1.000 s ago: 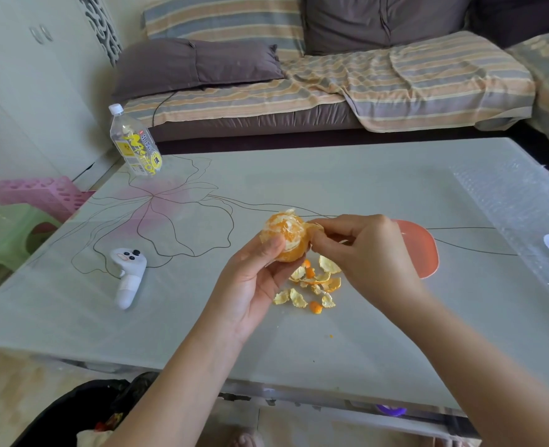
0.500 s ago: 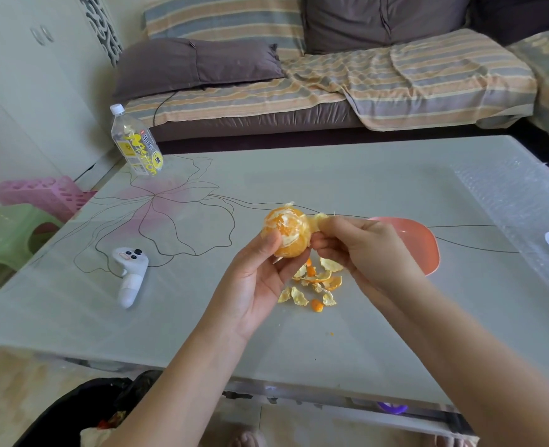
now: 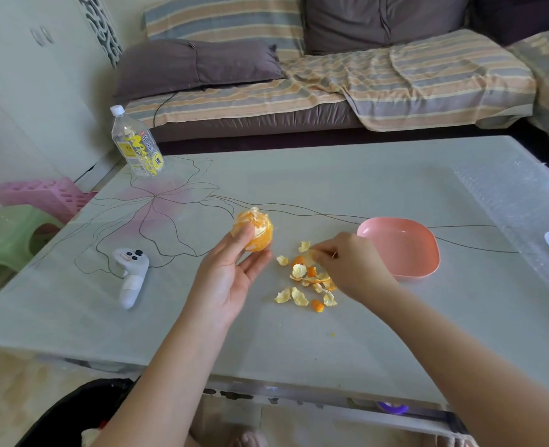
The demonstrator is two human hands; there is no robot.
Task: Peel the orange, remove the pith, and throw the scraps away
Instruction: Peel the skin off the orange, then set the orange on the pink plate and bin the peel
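One orange [image 3: 254, 233], mostly peeled, sat pinched in the left hand [image 3: 231, 272] above the table [image 3: 202, 333]. At its four o'clock lay roughly ten peel scraps [image 3: 308, 282]; the right hand [image 3: 347, 266] touched them, fingertips pinched, contents unclear. One pink bowl [image 3: 405, 250] stood at three o'clock.

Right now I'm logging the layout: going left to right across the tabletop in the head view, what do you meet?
White controller → left hand holding the orange → peel scraps → pink dish.

Daylight, soft and even; faint shadows under the hands on the table [image 3: 299, 333]. Wide-angle bowing at edges. Slight motion blur on the right hand [image 3: 347, 266].
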